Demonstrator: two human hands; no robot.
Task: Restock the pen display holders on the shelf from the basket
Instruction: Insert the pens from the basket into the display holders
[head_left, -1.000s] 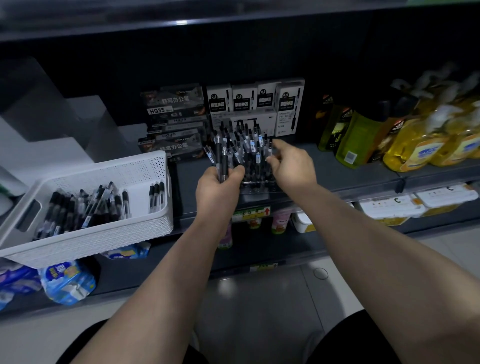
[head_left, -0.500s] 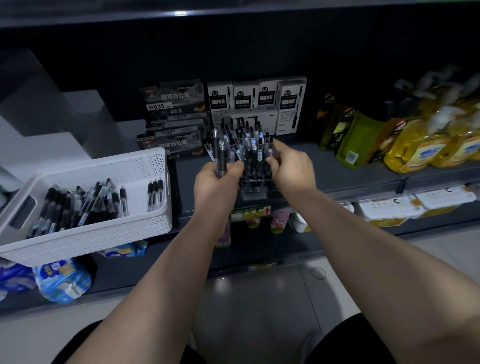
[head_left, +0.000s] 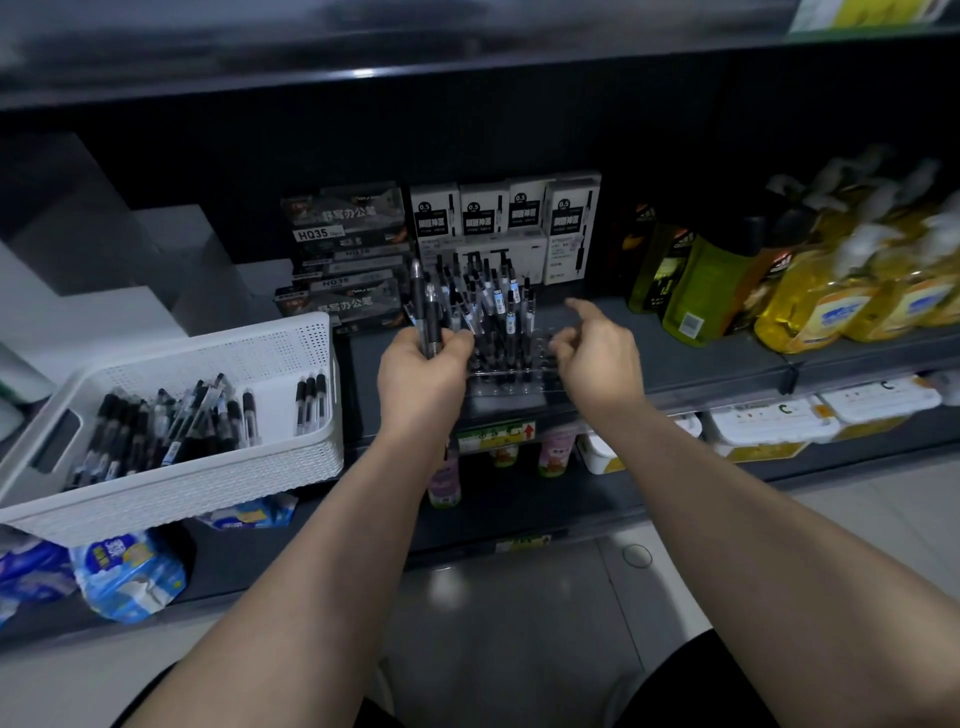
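Note:
A clear pen display holder (head_left: 511, 382) stands at the front of the dark shelf, with several black pens (head_left: 493, 301) upright in it. My left hand (head_left: 423, 371) grips a bunch of black pens (head_left: 425, 306) upright at the holder's left side. My right hand (head_left: 597, 358) hovers just right of the holder, fingers loosely curled with the index finger stretched forward, holding nothing. A white perforated basket (head_left: 218, 478) sits on the shelf to the left, with several black pens (head_left: 171, 421) lying in it.
Boxes of pens (head_left: 504, 218) and dark boxes (head_left: 345, 244) are stacked behind the holder. Green and yellow bottles (head_left: 810, 296) fill the shelf to the right. Lower shelves hold white tubs (head_left: 769, 421), small pink bottles and blue packs (head_left: 124, 577).
My right hand has drawn back from the pens in the holder and moved right, now empty. My left hand keeps its bunch of pens in the same place.

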